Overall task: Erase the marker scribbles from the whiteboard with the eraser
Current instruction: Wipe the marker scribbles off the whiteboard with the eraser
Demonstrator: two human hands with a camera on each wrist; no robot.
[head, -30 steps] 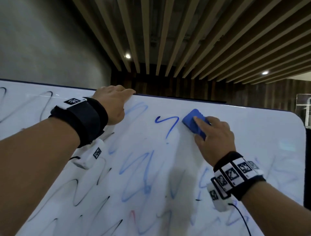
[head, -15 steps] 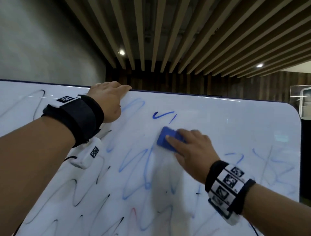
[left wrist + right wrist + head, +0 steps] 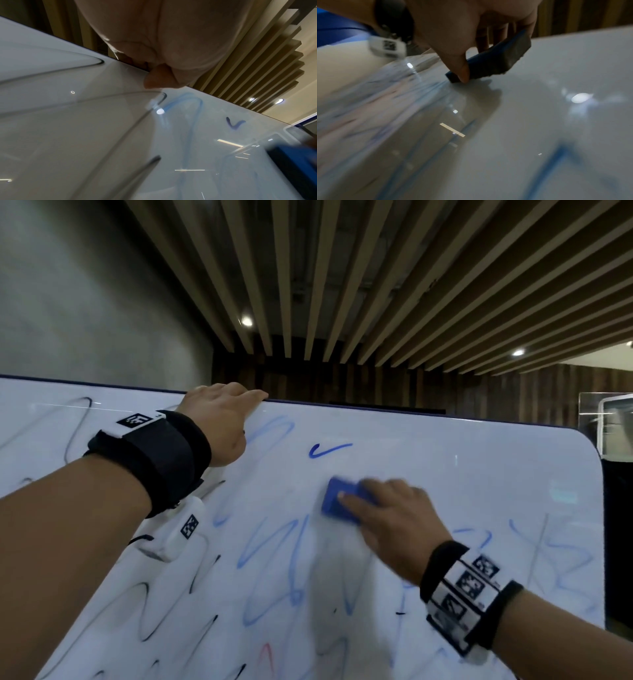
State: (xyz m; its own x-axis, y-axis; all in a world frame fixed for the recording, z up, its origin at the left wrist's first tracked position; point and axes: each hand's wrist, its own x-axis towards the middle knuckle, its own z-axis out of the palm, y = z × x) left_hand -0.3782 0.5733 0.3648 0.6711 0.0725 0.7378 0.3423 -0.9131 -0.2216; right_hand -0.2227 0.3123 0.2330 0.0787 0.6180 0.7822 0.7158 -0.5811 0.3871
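The whiteboard (image 3: 462,474) fills the lower part of the head view, covered with blue and black scribbles. A short dark-blue tick mark (image 3: 327,449) stays near the top edge, above the blue eraser (image 3: 334,501). My right hand (image 3: 387,515) grips the eraser and presses it flat on the board; the right wrist view shows the thumb (image 3: 462,73) and fingers clamped round the eraser (image 3: 496,60). My left hand (image 3: 219,412) holds the board's top edge, fingers curled over it, thumb (image 3: 157,78) on the front face.
Pale blue loops (image 3: 270,542) and black wavy lines (image 3: 144,611) cover the board left of and below the eraser. Faint blue marks (image 3: 548,559) remain at the right. A wiped pale streak runs below the eraser. The board's rounded right corner (image 3: 589,446) borders a dark gap.
My right hand has swept the eraser down and left from the top area, wiping off the tick mark's long tail. The left hand has kept its hold on the top edge.
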